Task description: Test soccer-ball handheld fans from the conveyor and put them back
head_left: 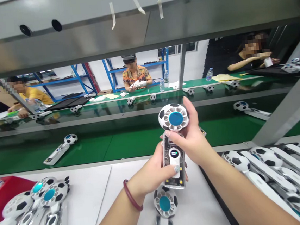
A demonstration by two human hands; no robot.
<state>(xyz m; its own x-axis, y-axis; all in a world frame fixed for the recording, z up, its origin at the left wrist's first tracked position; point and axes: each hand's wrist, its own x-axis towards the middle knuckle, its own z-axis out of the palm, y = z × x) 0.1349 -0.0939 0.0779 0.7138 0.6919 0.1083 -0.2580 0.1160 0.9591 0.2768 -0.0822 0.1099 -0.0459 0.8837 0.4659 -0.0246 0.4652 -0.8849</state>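
Both hands hold one handheld fan [174, 138] upright above the middle of the white counter [107, 191], near its far edge. The left hand [153, 172] is closed round the lower part of the clear handle, thumb lying across the front just below the small lit display, and a dark red bracelet [132, 197] sits on that wrist. The right hand [192, 136] is closed round the upper handle from the right side, its fingers curling behind the neck and the round football-patterned head, which shows a blue centre and rises above both hands.

A second fan [164, 204] lies flat on the counter directly under the hands, its head just below the held fan's handle and apart from it. A cluster of fans [39, 202] lies at the counter's near left corner, beside a red bin [4, 193]. A row of fans [272, 171] fills a tray at the right edge. Beyond the far edge runs a green conveyor belt [131, 142] with a single fan [60, 149] lying on it to the left. Other people sit working on its far side.
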